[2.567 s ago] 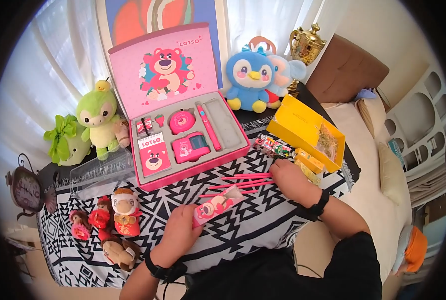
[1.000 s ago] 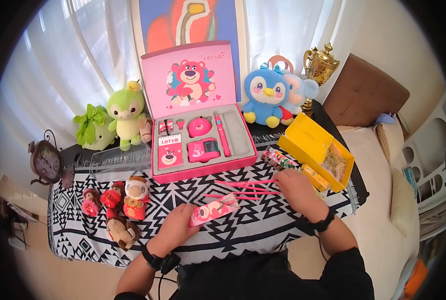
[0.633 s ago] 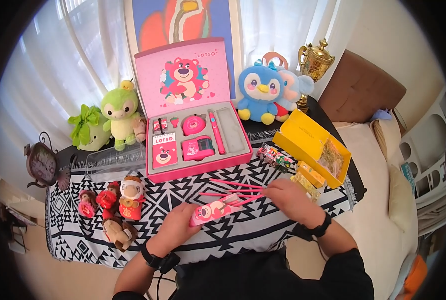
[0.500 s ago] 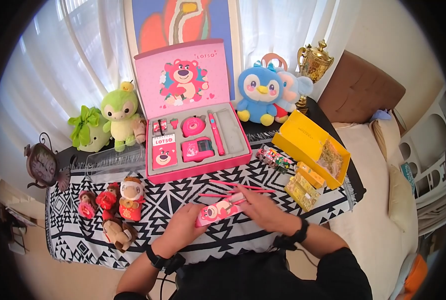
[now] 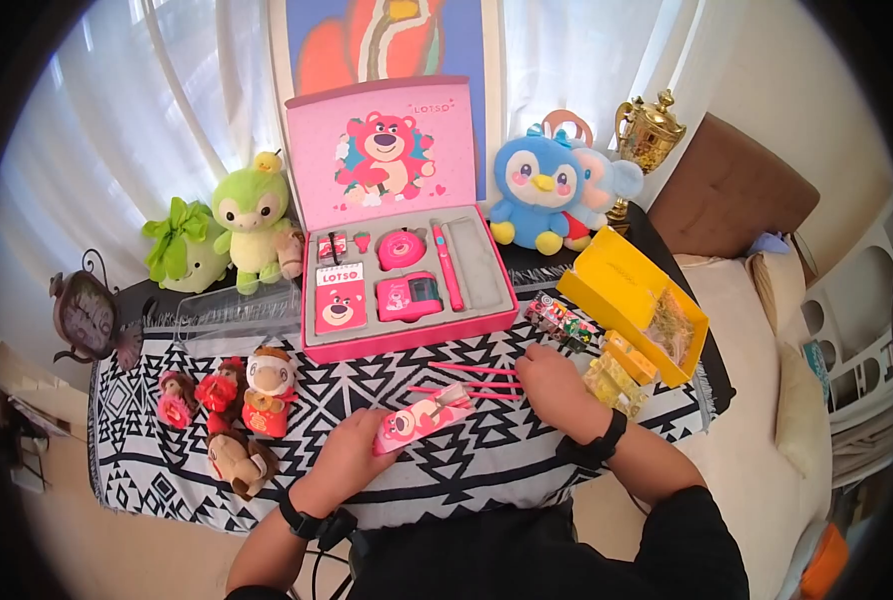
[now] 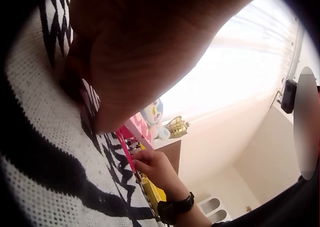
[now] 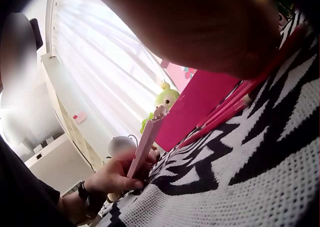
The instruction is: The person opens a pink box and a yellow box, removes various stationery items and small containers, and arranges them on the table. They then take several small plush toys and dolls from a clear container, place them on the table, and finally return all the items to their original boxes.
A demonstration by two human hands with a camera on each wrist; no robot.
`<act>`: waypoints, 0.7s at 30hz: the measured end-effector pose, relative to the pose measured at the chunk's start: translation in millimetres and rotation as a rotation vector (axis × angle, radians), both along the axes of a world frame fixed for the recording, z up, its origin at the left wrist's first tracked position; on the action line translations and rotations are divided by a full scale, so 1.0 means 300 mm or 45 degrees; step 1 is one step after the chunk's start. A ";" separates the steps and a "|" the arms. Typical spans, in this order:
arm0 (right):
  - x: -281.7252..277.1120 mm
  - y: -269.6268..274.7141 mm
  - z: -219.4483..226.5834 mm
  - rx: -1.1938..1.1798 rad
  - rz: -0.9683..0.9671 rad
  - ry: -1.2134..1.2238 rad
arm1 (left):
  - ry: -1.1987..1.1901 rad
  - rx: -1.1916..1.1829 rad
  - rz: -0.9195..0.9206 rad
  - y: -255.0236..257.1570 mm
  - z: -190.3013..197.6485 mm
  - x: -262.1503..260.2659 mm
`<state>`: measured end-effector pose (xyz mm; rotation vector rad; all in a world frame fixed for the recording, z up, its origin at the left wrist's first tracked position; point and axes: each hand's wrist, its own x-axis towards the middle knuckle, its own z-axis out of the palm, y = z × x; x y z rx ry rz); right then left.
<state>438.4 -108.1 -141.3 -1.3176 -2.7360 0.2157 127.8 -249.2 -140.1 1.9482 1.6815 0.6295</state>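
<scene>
While the left hand (image 5: 349,452) grips the lower end of a slim bear-printed carton (image 5: 419,421), the carton's open end points toward several pink pencils (image 5: 473,369). In the right wrist view the carton slants upward from the fingers, above the cloth. Just beside it, the pencils lie roughly parallel on the black-and-white cloth (image 5: 422,490) that covers the desk (image 5: 657,243). The right hand (image 5: 562,395) bends over their far ends; whether it pinches any cannot be told, as its fingertips are hidden.

Behind the pencils sits a pink gift box (image 5: 412,341), lid raised, its gray insert holding a notebook (image 5: 341,305) and a sharpener (image 5: 397,299), among other items. Near the right hand are a yellow packet (image 5: 615,387) and a yellow box (image 5: 607,272). Small plush dolls (image 5: 269,395) lie to the left, and a blue plush penguin (image 5: 535,195) and a gold trophy (image 5: 651,135) stand at the back.
</scene>
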 end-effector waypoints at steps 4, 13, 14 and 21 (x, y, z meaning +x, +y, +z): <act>0.013 0.015 0.043 0.117 -0.134 0.148 | 0.024 0.018 -0.001 -0.004 0.011 -0.012; 0.173 -0.014 0.189 0.208 0.181 0.373 | 0.027 -0.032 -0.010 0.010 0.024 -0.011; 0.175 -0.017 0.183 0.175 0.201 0.351 | 0.026 -0.033 -0.017 0.016 0.022 -0.001; -0.007 -0.107 0.033 -0.414 0.220 0.808 | -0.044 -0.029 -0.171 0.041 0.012 0.090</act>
